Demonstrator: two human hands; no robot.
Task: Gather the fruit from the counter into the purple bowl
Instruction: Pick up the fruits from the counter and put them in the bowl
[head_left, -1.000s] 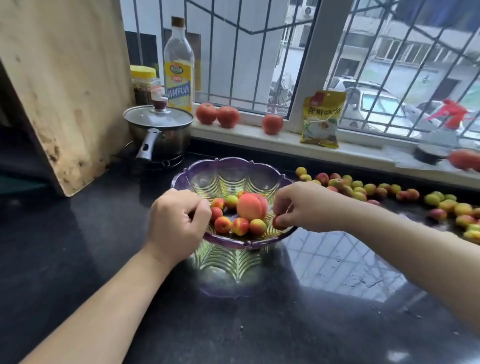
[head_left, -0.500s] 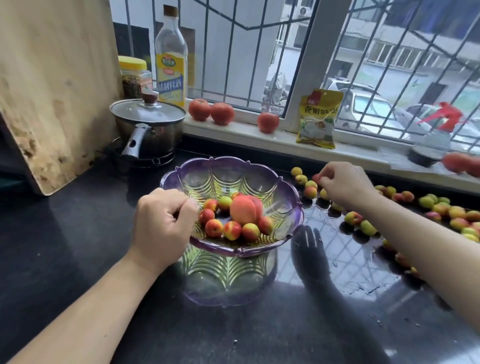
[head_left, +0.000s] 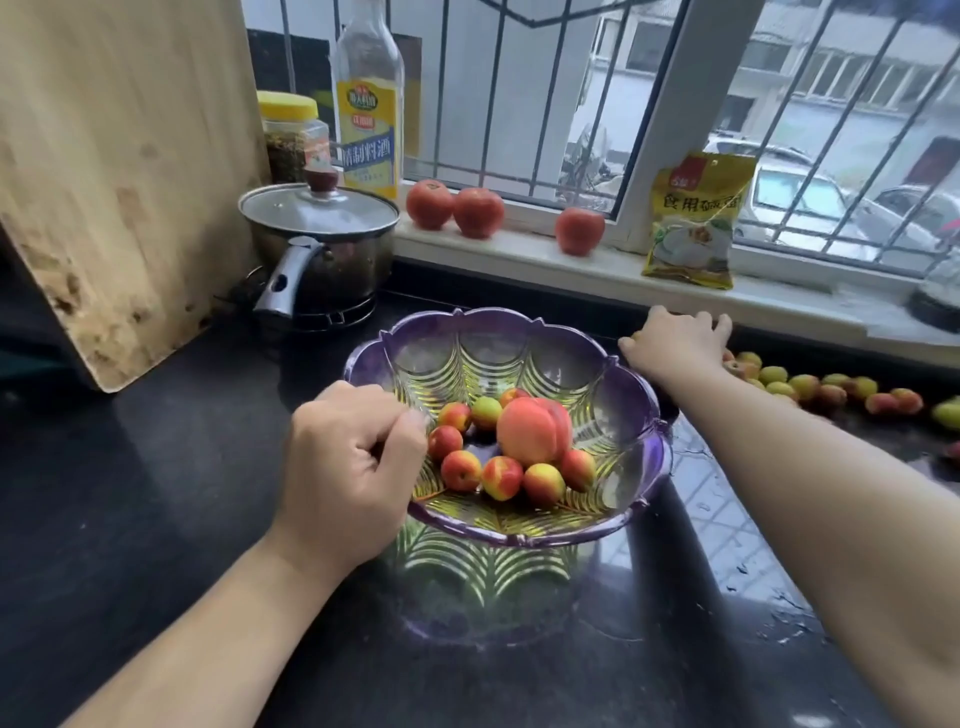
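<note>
Since the earlier frame your right hand (head_left: 675, 345) has travelled from the small fruit just right of the bowl up toward the back edge of the counter, right of centre in the frame, under the windowsill (head_left: 519, 254). Its fingers now lie spread and flat over the fruit at the near end of the row; you can't tell from here whether anything is caught beneath them.

Your left hand (head_left: 345, 462) sits left of centre, fingers curled round the near-left rim of the purple bowl (head_left: 644, 415), most likely to steady it while the other hand fetches. The bowl stands at the middle of the frame on the dark counter (head_left: 156, 467), close to the fruit so each carry stays short. It already holds one large peach (head_left: 532, 434) and a cluster of small red-yellow fruit (head_left: 501, 475).

The loose fruit (head_left: 831, 389) still trails along the counter to the right edge, so by my reckoning most of the gathering remains.
</note>
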